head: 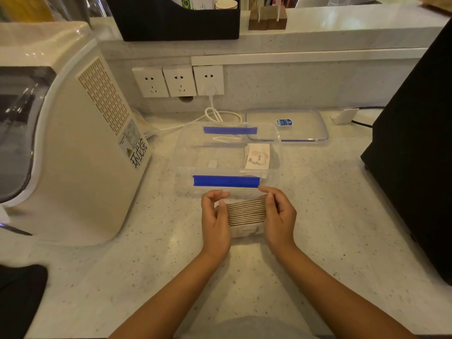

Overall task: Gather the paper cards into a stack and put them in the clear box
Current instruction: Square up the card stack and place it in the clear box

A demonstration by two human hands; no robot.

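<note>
Just before the clear box (228, 159), left hand (216, 222) and right hand (278, 217) clasp a card stack (247, 212) between them above the table (330, 216).

Brown-edged card stack (247, 212) on edge just before open clear box (228, 155), few cards (257, 156) inside

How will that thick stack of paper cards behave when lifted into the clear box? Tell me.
The thick stack of brown-edged paper cards probably splays or slips apart unless squeezed, being many loose cards pressed between the left hand and right hand. As a block it likely stays stiff and fairly light.
</note>
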